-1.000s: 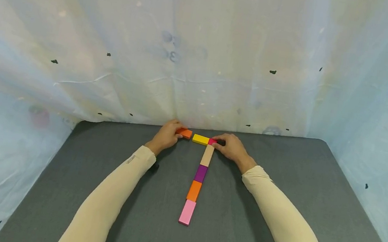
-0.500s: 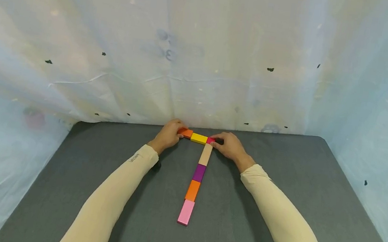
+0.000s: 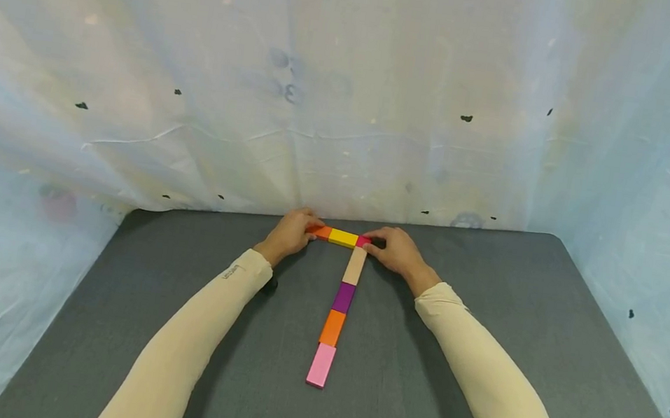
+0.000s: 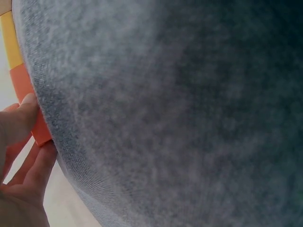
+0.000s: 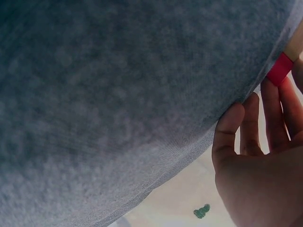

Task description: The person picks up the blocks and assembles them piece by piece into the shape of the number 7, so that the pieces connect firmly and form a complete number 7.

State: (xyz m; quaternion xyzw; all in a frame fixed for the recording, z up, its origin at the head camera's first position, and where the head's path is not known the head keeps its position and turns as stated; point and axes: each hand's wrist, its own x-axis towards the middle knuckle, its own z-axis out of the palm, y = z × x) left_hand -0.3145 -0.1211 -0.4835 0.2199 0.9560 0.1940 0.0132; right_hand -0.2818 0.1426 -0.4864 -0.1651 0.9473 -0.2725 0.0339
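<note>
Near the table's far edge my left hand point(image 3: 290, 233) pinches an orange block point(image 3: 323, 233) between thumb and fingers. That block's right end meets a yellow block point(image 3: 343, 238), which meets a small red block point(image 3: 363, 242). My right hand point(image 3: 398, 251) holds the red block between thumb and fingertips. From the red corner a line of blocks runs toward me: a beige block point(image 3: 355, 265), a purple block point(image 3: 344, 298), a second orange block point(image 3: 332, 327) and a pink block point(image 3: 321, 365). In the left wrist view the held orange block point(image 4: 28, 94) touches the yellow one point(image 4: 11, 42).
Dark grey cloth point(image 3: 444, 393) covers the table. A pale patterned curtain point(image 3: 349, 98) hangs behind its far edge and along both sides. A small black object point(image 3: 270, 286) shows beside the left forearm.
The orange block in my left hand has moved right, closing the gap to the yellow block. My right hand stays at the red block. The head view has shifted slightly.
</note>
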